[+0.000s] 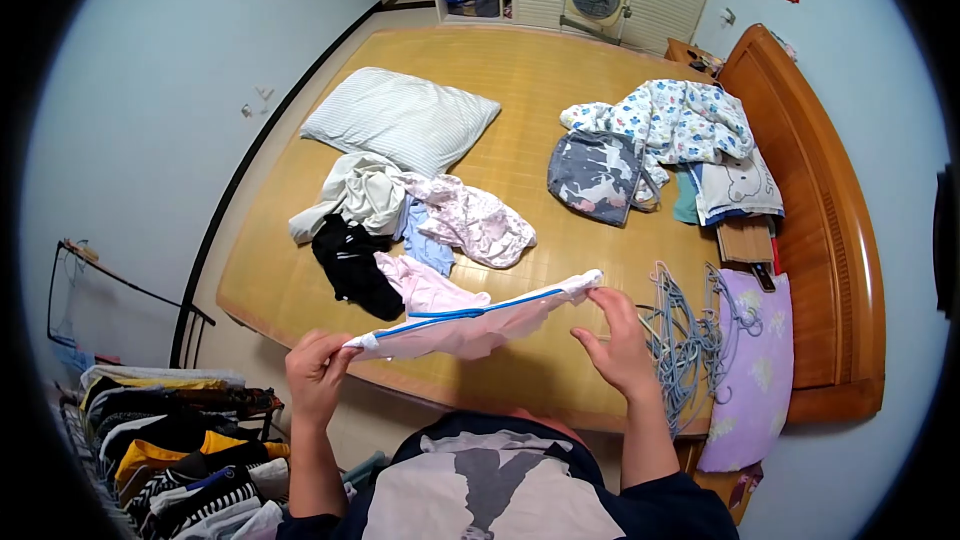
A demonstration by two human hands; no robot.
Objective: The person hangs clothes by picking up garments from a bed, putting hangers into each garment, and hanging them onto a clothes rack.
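A pale pink garment (480,332) with white ends is stretched across the front of the bed, and a blue hanger (450,314) runs along its upper edge. My left hand (318,358) pinches its left end. At its right end, the fingertips of my right hand (615,340) touch the white corner, with the thumb apart from the fingers. Just beyond the garment lie a pink cloth (425,283), a black garment (355,265), a light blue cloth (428,240), a floral pink garment (480,225) and a whitish garment (365,190).
A striped pillow (400,115) lies farther back on the bed (500,70). Grey-blue hangers (680,340) are piled at the right, beside a purple cloth (750,370). A grey bag (595,175) sits near folded bedding (680,120). Hung clothes (190,450) stand at lower left.
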